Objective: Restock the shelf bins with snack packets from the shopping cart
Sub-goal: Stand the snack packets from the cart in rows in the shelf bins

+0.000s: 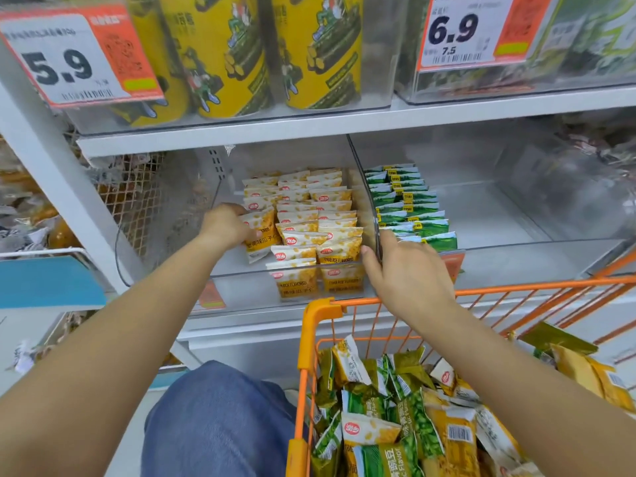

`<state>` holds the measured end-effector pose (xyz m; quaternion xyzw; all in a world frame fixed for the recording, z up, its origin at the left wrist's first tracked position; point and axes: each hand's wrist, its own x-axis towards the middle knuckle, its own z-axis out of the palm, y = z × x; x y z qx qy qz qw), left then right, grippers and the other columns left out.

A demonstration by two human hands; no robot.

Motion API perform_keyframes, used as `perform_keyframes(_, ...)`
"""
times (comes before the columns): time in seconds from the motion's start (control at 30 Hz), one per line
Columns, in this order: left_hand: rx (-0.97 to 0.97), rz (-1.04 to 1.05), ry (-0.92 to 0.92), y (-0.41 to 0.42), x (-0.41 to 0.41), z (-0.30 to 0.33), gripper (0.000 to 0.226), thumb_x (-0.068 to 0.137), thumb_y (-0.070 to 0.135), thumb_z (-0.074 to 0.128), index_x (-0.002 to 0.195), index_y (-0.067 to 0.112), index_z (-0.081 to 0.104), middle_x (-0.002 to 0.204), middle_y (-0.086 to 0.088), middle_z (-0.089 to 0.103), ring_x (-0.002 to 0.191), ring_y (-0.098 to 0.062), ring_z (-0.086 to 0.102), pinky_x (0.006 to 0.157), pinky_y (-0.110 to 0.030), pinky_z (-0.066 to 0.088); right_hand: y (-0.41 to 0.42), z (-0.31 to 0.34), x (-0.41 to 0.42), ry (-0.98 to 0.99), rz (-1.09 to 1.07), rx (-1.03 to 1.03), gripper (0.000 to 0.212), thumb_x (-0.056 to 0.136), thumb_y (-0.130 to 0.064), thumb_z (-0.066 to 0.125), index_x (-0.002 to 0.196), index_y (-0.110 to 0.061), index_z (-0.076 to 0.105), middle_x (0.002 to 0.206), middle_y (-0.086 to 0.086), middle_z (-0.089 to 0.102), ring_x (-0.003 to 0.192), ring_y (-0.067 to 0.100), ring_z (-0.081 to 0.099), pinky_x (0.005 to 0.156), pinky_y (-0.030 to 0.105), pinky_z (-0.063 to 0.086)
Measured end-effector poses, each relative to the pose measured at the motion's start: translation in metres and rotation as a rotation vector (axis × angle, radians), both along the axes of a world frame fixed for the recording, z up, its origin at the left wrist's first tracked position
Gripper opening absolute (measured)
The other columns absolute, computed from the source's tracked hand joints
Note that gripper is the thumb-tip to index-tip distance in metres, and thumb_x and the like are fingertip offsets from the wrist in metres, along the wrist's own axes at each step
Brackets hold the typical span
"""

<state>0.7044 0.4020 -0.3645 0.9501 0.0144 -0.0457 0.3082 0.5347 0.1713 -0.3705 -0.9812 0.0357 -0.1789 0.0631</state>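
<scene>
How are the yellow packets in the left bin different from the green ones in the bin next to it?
The yellow snack packets fill their clear plastic bin in about three rows; the green snack packets form one row along their bin's left wall, leaving the rest bare. The left hand grips a yellow packet; the right hand rests near the green ones. Both kinds stand upright, overlapping front to back.

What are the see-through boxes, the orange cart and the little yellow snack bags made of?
The bins look like clear hard plastic: you see the packets through the glossy walls. The cart seems to be metal wire coated orange, with a smooth orange plastic-looking corner; I can't be sure. The yellow packets look like thin printed plastic film, shiny, with crimped edges. The left hand holds one.
</scene>
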Motion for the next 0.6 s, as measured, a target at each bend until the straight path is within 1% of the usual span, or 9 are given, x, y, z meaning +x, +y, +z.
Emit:
perform_keyframes(0.13, 0.065, 0.004, -0.050, -0.008, 0.001, -0.007, 0.066, 0.077, 0.019, 0.080, 0.135, 0.006, 0.052, 0.139, -0.013, 0.052, 0.124, -0.028, 0.051, 0.101, -0.030, 0.043, -0.001, 0.000, 0.001, 0.015, -0.011, 0.004, 0.034, 0.100, -0.044, 0.027, 0.100, -0.015, 0.045, 0.074, 0.003, 0.053, 0.080, 0.028, 0.059, 0.066, 0.033, 0.029)
perform_keyframes(0.2, 0.030, -0.007, -0.066, -0.009, 0.003, -0.011, 0.065, 0.077, 0.017, 0.080, 0.134, 0.005, 0.052, 0.138, -0.012, 0.053, 0.124, -0.027, 0.051, 0.097, -0.028, 0.041, -0.001, 0.001, 0.002, 0.021, -0.009, 0.005, 0.031, 0.100, -0.043, 0.027, 0.097, -0.016, 0.042, 0.071, 0.001, 0.046, 0.072, 0.026, 0.053, 0.064, 0.032, 0.029)
perform_keyframes(0.3, 0.015, 0.000, -0.073, -0.010, 0.000, -0.013, 0.063, 0.075, 0.015, 0.081, 0.129, 0.004, 0.051, 0.135, -0.012, 0.053, 0.122, -0.027, 0.051, 0.084, -0.025, 0.039, -0.004, 0.000, 0.005, 0.023, -0.016, -0.008, 0.029, 0.100, -0.042, 0.027, 0.092, -0.017, 0.040, 0.068, 0.000, 0.045, 0.065, 0.023, 0.045, 0.061, 0.032, 0.030)
perform_keyframes(0.33, -0.009, 0.007, -0.062, -0.010, 0.000, -0.013, 0.063, 0.075, 0.015, 0.081, 0.128, 0.004, 0.050, 0.133, -0.013, 0.053, 0.121, -0.027, 0.050, 0.083, -0.025, 0.039, -0.005, -0.001, 0.007, 0.024, -0.019, -0.011, 0.030, 0.100, -0.043, 0.027, 0.090, -0.017, 0.040, 0.067, 0.000, 0.045, 0.064, 0.023, 0.046, 0.060, 0.032, 0.031)
perform_keyframes(0.4, -0.135, 0.015, -0.015, -0.008, -0.001, -0.011, 0.062, 0.075, 0.015, 0.082, 0.126, 0.005, 0.049, 0.132, -0.012, 0.052, 0.119, -0.027, 0.051, 0.089, -0.029, 0.044, -0.008, -0.002, 0.011, 0.037, -0.018, 0.015, 0.032, 0.100, -0.044, 0.029, 0.089, -0.018, 0.042, 0.067, 0.001, 0.048, 0.067, 0.024, 0.053, 0.058, 0.031, 0.032)
perform_keyframes(0.47, -0.267, 0.023, 0.019, -0.005, -0.007, -0.004, 0.059, 0.078, 0.018, 0.079, 0.126, 0.007, 0.047, 0.130, -0.008, 0.053, 0.118, -0.025, 0.051, 0.095, -0.033, 0.045, -0.011, 0.001, 0.013, 0.071, 0.002, 0.093, 0.035, 0.099, -0.046, 0.032, 0.100, -0.017, 0.052, 0.076, 0.005, 0.059, 0.080, 0.028, 0.062, 0.059, 0.030, 0.035)
perform_keyframes(0.53, -0.183, -0.007, -0.069, -0.004, -0.019, 0.010, 0.056, 0.083, 0.022, 0.074, 0.131, 0.008, 0.048, 0.130, -0.008, 0.054, 0.121, -0.025, 0.049, 0.100, -0.035, 0.042, -0.015, 0.005, 0.011, 0.071, 0.050, 0.286, 0.040, 0.099, -0.045, 0.039, 0.122, -0.016, 0.055, 0.101, 0.007, 0.067, 0.097, 0.026, 0.062, 0.068, 0.030, 0.041)
perform_keyframes(0.57, -0.131, -0.042, -0.148, -0.006, -0.030, 0.019, 0.052, 0.086, 0.021, 0.071, 0.131, 0.008, 0.049, 0.131, -0.008, 0.054, 0.121, -0.024, 0.050, 0.101, -0.034, 0.040, -0.017, 0.008, 0.006, 0.041, 0.082, 0.427, 0.040, 0.099, -0.041, 0.043, 0.127, -0.016, 0.054, 0.112, 0.004, 0.066, 0.104, 0.023, 0.061, 0.076, 0.029, 0.043)
perform_keyframes(0.6, -0.133, -0.088, -0.213, -0.008, -0.043, 0.028, 0.044, 0.087, 0.018, 0.068, 0.128, 0.010, 0.053, 0.129, -0.008, 0.056, 0.116, -0.020, 0.053, 0.100, -0.033, 0.041, -0.020, 0.009, -0.001, -0.016, 0.119, 0.552, 0.037, 0.098, -0.038, 0.045, 0.126, -0.016, 0.056, 0.116, 0.001, 0.065, 0.107, 0.018, 0.059, 0.082, 0.029, 0.044)
